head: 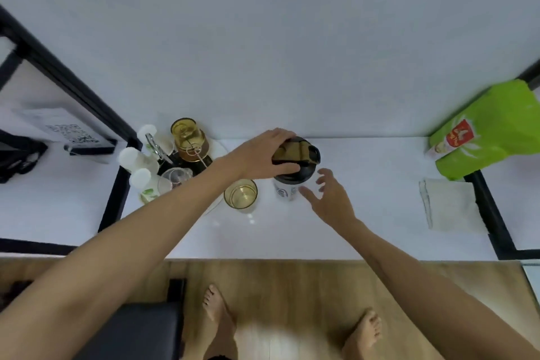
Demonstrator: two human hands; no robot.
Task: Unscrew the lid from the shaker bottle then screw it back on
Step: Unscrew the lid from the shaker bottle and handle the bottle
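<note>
The shaker bottle [287, 190] stands upright on the white table [365, 228], a clear body with a round logo. Its black lid [304, 155] with a gold-brown flip cap sits on top. My left hand [263, 155] wraps over the lid from the left, fingers and thumb closed around it. My right hand [330, 199] hovers just right of the bottle's body, fingers spread, holding nothing; whether a fingertip touches the bottle is unclear.
An amber drinking glass [240, 193] stands just left of the bottle. Further left are a gold-lidded jar [189, 139], white bottles [137, 159] and a clear glass [176, 177]. A green bag [491, 128] and a folded cloth [447, 204] lie at the right.
</note>
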